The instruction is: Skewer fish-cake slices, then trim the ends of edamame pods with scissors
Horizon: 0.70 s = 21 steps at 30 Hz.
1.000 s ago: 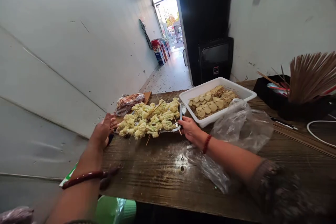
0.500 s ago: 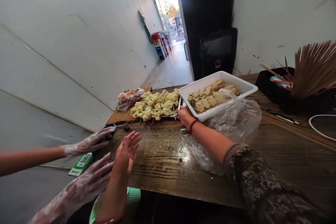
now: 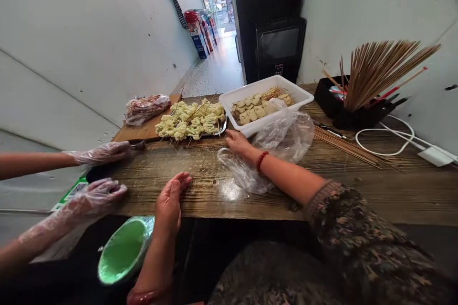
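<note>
My left hand (image 3: pixel 171 200) is over the front of the wooden table, fingers stretched out and holding nothing. My right hand (image 3: pixel 239 143) reaches to the near left corner of a white plastic tub (image 3: pixel 232 97); its fingers point down and are partly hidden, so their grip is unclear. Skewered potato slices (image 3: pixel 254 112) lie in rows inside the tub. Left of it, skewered cauliflower (image 3: pixel 193 119) is heaped on a metal tray (image 3: pixel 222 128). A clear plastic bag (image 3: pixel 286 136) hangs over the tub's near side and spreads onto the table under my right forearm.
At the left are a co-worker's two gloved hands (image 3: pixel 95 198). A wrapped meat-coloured bundle (image 3: pixel 146 107) lies on a wooden board (image 3: pixel 134 132). A green lined bin (image 3: pixel 123 250) stands below the table edge. On the right are a black holder (image 3: pixel 327 97) with skewers, loose sticks (image 3: pixel 347 145) and a white cable (image 3: pixel 386 152).
The view has shifted, showing more of the table's front and the green bin. My right hand has drawn slightly back from the metal tray's edge. The co-worker's gloved fingers have curled in.
</note>
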Tool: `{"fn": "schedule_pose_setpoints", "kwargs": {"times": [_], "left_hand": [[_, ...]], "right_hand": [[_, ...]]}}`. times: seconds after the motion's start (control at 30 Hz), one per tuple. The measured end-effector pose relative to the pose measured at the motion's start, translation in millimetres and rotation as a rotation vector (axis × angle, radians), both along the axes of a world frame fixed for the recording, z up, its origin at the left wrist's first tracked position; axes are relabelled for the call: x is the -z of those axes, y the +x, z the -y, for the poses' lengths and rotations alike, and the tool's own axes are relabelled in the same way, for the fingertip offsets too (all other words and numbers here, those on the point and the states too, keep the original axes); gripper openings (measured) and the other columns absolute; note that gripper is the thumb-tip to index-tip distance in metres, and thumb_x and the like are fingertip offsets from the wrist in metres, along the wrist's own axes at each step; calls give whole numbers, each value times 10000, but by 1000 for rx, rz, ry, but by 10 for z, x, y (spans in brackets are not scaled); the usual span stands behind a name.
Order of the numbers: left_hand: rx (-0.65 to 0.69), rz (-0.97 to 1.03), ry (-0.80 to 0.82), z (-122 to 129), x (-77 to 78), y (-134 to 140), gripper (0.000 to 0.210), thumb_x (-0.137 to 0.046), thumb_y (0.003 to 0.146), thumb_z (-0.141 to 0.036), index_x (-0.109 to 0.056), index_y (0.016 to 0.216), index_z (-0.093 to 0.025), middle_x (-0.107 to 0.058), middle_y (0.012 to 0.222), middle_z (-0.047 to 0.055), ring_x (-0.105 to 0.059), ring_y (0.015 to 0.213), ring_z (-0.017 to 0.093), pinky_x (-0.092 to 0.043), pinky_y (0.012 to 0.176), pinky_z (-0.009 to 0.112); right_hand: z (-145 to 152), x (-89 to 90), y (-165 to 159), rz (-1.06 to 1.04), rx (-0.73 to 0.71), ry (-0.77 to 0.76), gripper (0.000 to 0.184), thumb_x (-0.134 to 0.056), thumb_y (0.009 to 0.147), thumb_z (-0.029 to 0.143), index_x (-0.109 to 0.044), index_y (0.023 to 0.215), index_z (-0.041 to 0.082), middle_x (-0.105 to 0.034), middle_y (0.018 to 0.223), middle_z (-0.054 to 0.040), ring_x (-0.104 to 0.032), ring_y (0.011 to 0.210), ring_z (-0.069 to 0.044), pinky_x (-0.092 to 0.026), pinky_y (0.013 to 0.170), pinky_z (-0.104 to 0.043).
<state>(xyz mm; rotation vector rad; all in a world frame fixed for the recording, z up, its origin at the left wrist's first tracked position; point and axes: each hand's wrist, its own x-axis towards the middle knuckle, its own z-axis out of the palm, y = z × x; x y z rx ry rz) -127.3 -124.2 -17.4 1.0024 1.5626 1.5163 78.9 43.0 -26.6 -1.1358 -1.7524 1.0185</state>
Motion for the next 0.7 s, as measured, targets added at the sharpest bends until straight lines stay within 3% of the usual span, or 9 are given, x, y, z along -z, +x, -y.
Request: {"fn": "schedule_pose_setpoints", "kwargs": {"times": [0.17,0.2,0.27,0.37,0.5,0.7], "left_hand": [[-25,-22,-3,115,25,55,443,-653,769,-538,-670,1038,-186,-693,1082,59,-647,1002,206,-409,1061,421],[-37,-21,-17,119,29,51,436,-661,757,-544,-675,1017,-194,-698,1057,50,-649,991,210,-402,1068,435],[-54,-17,-42,89,43,37,413,-675,737,-550,-680,974,-211,-701,1025,33,-645,997,223,-353,1106,471],[-81,-57,-50,-22,56,44,348,-674,728,-555,-678,898,-252,-705,973,8,-645,999,252,-329,1123,502],[-82,-149,-31,-78,-4,145,342,-641,733,-580,-658,843,-257,-713,934,23,-658,960,291,-407,1052,540],[-48,-69,-16,10,-113,288,396,-690,722,-538,-657,949,-215,-690,1008,44,-658,864,217,-463,990,471]], "right_hand": [[640,-110,686,123,-243,147,238,-644,789,114,-714,1013,154,-710,1116,-83,-635,1083,-218,-447,1009,-330],[772,-124,844,199,-326,248,266,-608,833,136,-691,1085,151,-679,1183,-100,-625,1102,-214,-449,1004,-331],[1001,-134,1136,316,-358,391,298,-578,884,189,-649,1170,142,-656,1214,-124,-621,1092,-208,-461,975,-324],[1225,-106,1492,436,-269,465,291,-558,897,161,-642,1175,144,-692,1116,-108,-643,1000,-194,-487,902,-302],[1364,-40,1913,482,-129,482,321,-518,835,26,-687,1071,163,-720,1006,-74,-650,914,-184,-499,844,-305],[1365,-120,2632,461,99,484,359,-503,804,-10,-715,1025,176,-731,991,-75,-661,938,-203,-513,867,-360]]}}
